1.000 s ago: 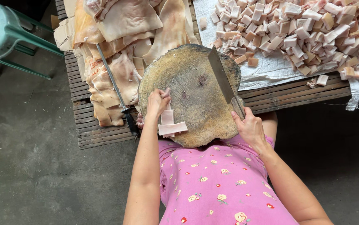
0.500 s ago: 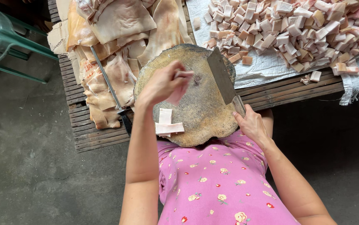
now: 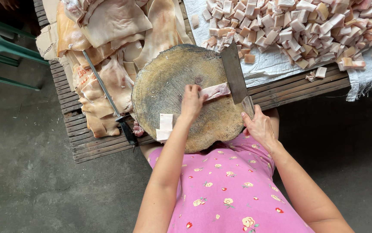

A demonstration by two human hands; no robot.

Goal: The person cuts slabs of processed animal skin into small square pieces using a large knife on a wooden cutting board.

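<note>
Butcher's outdoor workspace: round chopping block [image 3: 186,90], slatted bench [image 3: 91,138], pork-skin slabs [image 3: 112,26], concrete floor [image 3: 26,181].

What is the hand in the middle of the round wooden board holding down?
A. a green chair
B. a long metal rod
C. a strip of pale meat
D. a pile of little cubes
C: the left hand presses on a strip of pale meat lying on the round wooden board, right beside the cleaver that the right hand grips by its handle.
</note>
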